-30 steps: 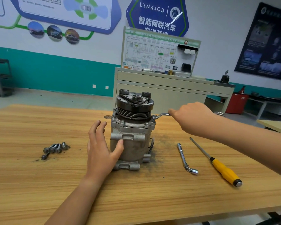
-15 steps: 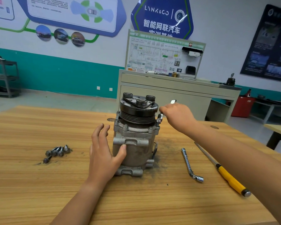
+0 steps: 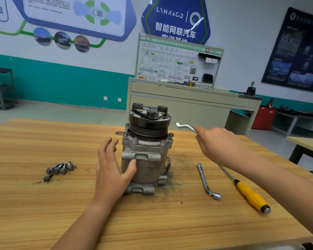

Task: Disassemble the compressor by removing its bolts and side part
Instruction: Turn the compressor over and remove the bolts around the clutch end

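A grey metal compressor [image 3: 146, 165] with a black pulley on top stands upright on the wooden table [image 3: 152, 222]. My left hand [image 3: 112, 170] lies against its left side, thumb pressed on the front of the housing, fingers spread. My right hand [image 3: 217, 143] grips a small silver wrench [image 3: 185, 126] in the air to the right of the pulley, the wrench head clear of the compressor. A bolt [image 3: 171, 135] stands raised at the flange's right corner. Several removed bolts [image 3: 59, 169] lie on the table to the left.
An L-shaped socket wrench [image 3: 206, 181] and a yellow-handled screwdriver [image 3: 249, 195] lie on the table to the right of the compressor. Dark grit is scattered around the compressor's base. A grey cabinet [image 3: 188, 109] with a display board stands behind the table.
My right hand has swung the wrench round the right flange bolt, then lifted it off and away to the right. My left hand has stayed on the compressor.
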